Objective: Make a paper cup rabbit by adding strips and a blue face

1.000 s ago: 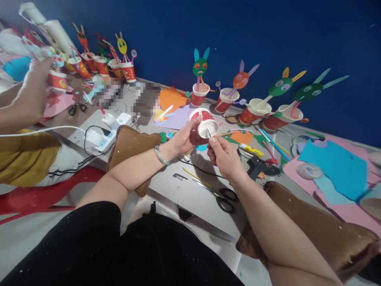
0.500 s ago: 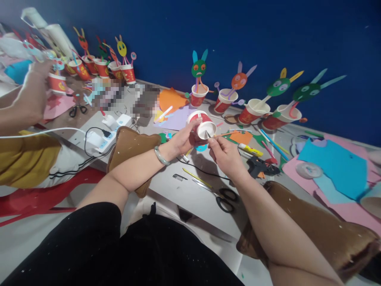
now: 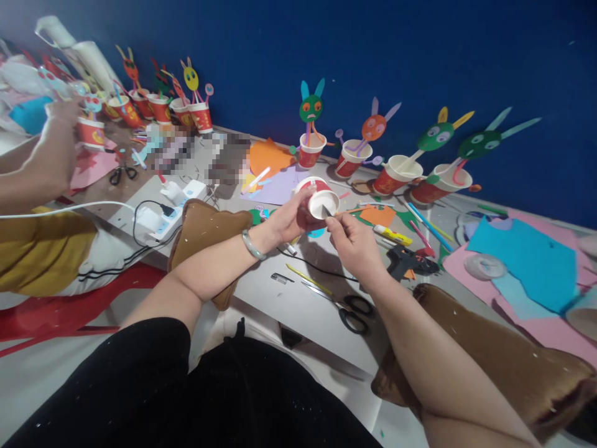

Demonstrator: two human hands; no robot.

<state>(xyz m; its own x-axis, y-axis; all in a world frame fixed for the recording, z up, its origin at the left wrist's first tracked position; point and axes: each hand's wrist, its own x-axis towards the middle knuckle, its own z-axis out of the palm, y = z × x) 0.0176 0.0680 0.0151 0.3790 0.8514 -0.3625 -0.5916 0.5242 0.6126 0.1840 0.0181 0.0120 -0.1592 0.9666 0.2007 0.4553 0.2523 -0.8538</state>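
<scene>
My left hand point(image 3: 296, 216) is wrapped round a red and white paper cup point(image 3: 323, 204), tipped so that its white base faces me. A small dark pointed tool point(image 3: 326, 211) touches that base, pinched in the fingers of my right hand point(image 3: 352, 241). What the tool is, I cannot make out; its rear part is hidden by my fingers. Below my hands on the table lie black-handled scissors point(image 3: 353, 313), a yellow pencil point(image 3: 308, 279) and a small dark cap-like piece point(image 3: 282, 278).
Cups with paper rabbit figures point(image 3: 311, 149) line the blue wall. A glue gun point(image 3: 410, 261) and coloured paper point(image 3: 532, 261) lie right. Brown cushions point(image 3: 209, 236) overlap the table edge. At left are a power strip point(image 3: 180, 211) and another person's arm point(image 3: 41, 158).
The dark tool's tip has shifted very slightly on the cup's base. At the left, the other person's arm has moved a little. My hands keep nearly the same place.
</scene>
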